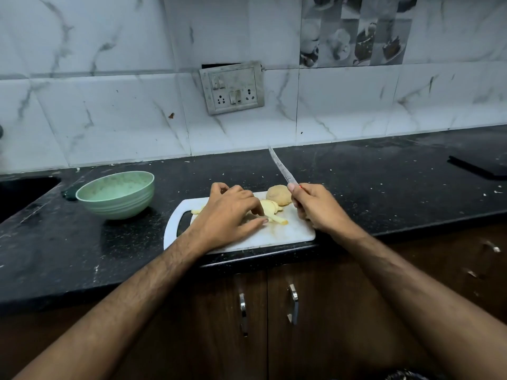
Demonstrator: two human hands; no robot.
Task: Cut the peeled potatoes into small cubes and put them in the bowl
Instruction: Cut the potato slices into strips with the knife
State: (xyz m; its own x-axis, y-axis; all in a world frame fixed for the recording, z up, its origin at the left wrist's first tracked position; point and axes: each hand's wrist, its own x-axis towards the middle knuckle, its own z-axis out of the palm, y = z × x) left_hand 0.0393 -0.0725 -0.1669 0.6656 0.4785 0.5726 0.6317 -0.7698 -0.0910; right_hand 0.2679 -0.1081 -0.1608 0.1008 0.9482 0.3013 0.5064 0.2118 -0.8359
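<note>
A white cutting board (290,231) lies at the counter's front edge. On it are pale potato slices and sticks (270,208) and, at the back right, a whole peeled potato (278,194). My left hand (230,215) lies over the cut pieces, fingertips touching them, and hides some of them. My right hand (315,205) grips the handle of a knife (281,167) whose blade points up and away, lifted off the board. A light green bowl (116,194) stands on the counter to the left of the board; I see no potato in it.
The counter is black speckled stone (384,182) with crumbs on it. A sink opening (22,193) is at far left, a dark flat object (477,168) at far right. A switch socket (231,87) hangs on the tiled wall. Brown cabinet doors with metal handles (293,303) lie below.
</note>
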